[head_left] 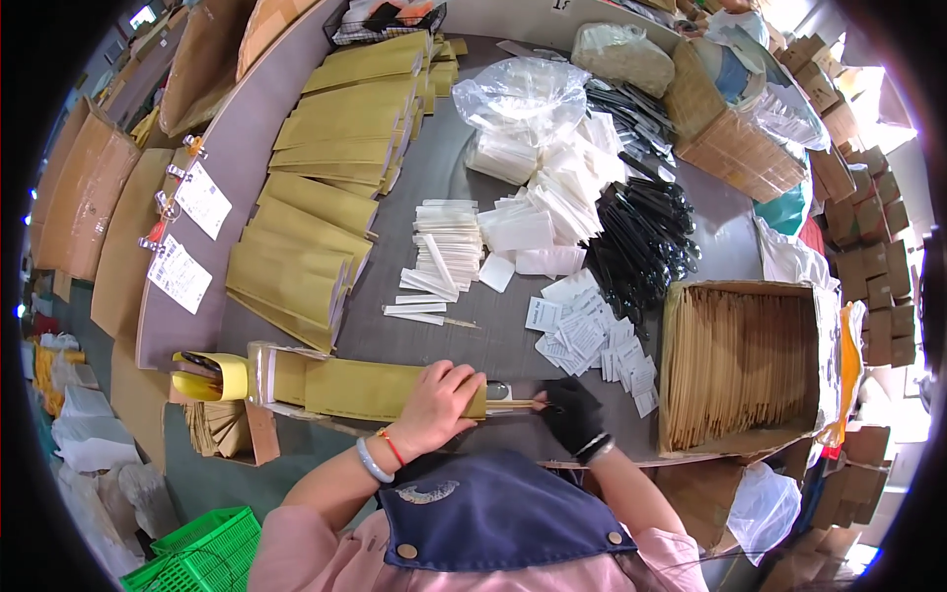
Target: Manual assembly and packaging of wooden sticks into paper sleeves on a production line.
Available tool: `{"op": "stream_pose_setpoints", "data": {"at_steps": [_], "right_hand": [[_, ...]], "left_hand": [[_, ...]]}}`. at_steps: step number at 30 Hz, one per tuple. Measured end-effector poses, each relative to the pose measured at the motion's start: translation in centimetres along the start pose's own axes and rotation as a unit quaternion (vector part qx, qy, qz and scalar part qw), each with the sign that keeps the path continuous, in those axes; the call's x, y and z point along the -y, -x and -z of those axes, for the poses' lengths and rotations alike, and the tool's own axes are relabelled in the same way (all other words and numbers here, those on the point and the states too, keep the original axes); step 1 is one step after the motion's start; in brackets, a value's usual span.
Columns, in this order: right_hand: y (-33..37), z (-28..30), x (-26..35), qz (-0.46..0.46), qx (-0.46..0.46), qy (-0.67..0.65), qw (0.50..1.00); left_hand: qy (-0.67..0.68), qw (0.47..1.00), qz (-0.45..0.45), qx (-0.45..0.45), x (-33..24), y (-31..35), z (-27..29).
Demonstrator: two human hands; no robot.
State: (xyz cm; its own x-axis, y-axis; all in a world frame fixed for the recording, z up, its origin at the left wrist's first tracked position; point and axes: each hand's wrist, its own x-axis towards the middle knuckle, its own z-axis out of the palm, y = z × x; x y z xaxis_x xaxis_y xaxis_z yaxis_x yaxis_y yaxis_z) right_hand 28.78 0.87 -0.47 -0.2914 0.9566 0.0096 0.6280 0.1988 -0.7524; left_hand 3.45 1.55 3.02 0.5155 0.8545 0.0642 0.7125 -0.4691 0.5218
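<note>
My left hand (444,403), bare with a bangle and a red cord at the wrist, is closed over the right part of a long brown paper sleeve (360,389) at the table's front edge. The sleeve rests along a narrow open box (287,376). My right hand (574,414), in a black glove with bare fingertips, pinches thin tan sticks (515,404) at the sleeve's right end. Just above the sticks shows a small shiny rounded piece (500,390), too unclear to name. The sticks' left ends are hidden.
Brown sleeves (296,247) lie in overlapping stacks on the left. White packets (543,217), narrow white strips (449,237), black wrapped pieces (646,232) and printed cards (592,331) cover the middle. A carton of tan sleeves (740,370) stands right; a yellow holder (225,377) sits front left.
</note>
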Motion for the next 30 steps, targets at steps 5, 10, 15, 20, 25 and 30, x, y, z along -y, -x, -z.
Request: {"op": "stream_pose_setpoints", "data": {"at_steps": [5, 10, 15, 20, 25, 30], "right_hand": [[-0.7, -3.7, 3.9, -0.078, 0.027, -0.282, 0.956], [-1.8, 0.9, 4.4, 0.100, 0.040, 0.189, 0.976], [-2.4, 5.6, 6.8, 0.105, 0.064, 0.210, 0.970], [-1.4, 9.3, 5.2, 0.031, -0.082, 0.231, 0.969], [-0.5, 8.3, 5.5, 0.036, -0.040, 0.221, 0.974], [-0.6, 7.7, 6.0, 0.041, 0.022, 0.242, 0.969]], "left_hand": [[0.011, 0.999, -0.029, 0.009, -0.1, -1.5, 0.0], [-0.091, 0.985, -0.085, 0.121, -1.1, -2.8, 1.3], [-0.085, 0.979, -0.140, 0.120, -1.4, -4.7, 8.1], [-0.146, 0.985, -0.079, 0.040, 7.2, -4.5, 12.9], [-0.053, 0.982, 0.121, -0.135, 5.0, 1.4, 3.9], [0.007, 0.962, 0.230, -0.146, 3.3, 2.9, -1.1]]}}
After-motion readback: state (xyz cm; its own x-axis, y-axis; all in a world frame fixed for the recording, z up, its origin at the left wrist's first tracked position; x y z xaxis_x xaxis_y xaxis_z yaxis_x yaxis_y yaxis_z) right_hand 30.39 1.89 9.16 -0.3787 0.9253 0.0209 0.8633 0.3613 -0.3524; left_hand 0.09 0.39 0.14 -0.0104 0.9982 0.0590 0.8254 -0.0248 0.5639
